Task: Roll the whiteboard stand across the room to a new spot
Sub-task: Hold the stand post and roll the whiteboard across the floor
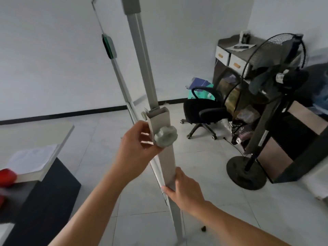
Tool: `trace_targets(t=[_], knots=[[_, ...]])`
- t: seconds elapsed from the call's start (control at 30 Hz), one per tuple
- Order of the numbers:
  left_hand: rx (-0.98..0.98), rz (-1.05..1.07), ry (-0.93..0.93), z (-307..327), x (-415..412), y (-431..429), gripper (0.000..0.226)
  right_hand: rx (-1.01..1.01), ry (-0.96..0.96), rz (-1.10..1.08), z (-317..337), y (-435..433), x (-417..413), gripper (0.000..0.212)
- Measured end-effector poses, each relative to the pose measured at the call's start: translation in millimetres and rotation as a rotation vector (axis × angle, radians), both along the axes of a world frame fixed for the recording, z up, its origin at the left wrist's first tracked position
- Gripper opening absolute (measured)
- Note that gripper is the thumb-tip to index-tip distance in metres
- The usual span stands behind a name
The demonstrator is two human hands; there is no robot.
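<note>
The whiteboard stand's grey metal upright (144, 68) runs from the top of the view down to the floor, seen edge-on with the board (53, 55) stretching away to the left. A green eraser (108, 46) clings to the board's edge. My left hand (136, 148) wraps the post's wider lower sleeve (165, 157) from the left, just behind the round grey locking knob (166, 136). My right hand (184, 190) grips the same sleeve lower down from the right side. The stand's wheels are out of sight.
A black office chair (202, 112), a black standing fan (266, 103) and a dark cabinet (234, 55) with clutter crowd the right side. A desk (35, 183) with papers and a red object stands at the left. Grey tiled floor (106, 139) lies between.
</note>
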State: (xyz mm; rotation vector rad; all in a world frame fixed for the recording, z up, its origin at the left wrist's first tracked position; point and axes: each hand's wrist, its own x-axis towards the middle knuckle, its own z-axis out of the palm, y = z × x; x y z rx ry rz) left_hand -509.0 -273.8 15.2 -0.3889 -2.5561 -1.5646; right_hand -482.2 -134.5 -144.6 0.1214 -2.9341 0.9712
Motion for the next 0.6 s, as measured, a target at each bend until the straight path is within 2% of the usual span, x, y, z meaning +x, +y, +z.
trace_targets(t=[0.23, 0.6], knots=[[-0.040, 0.163, 0.017, -3, -78, 23, 0.036, 0.022, -0.034, 0.074, 5, 18, -91, 0.057], [-0.045, 0.228, 0.097, -10, -232, 37, 0.036, 0.062, -0.069, 0.103, 7, 29, -251, 0.052]])
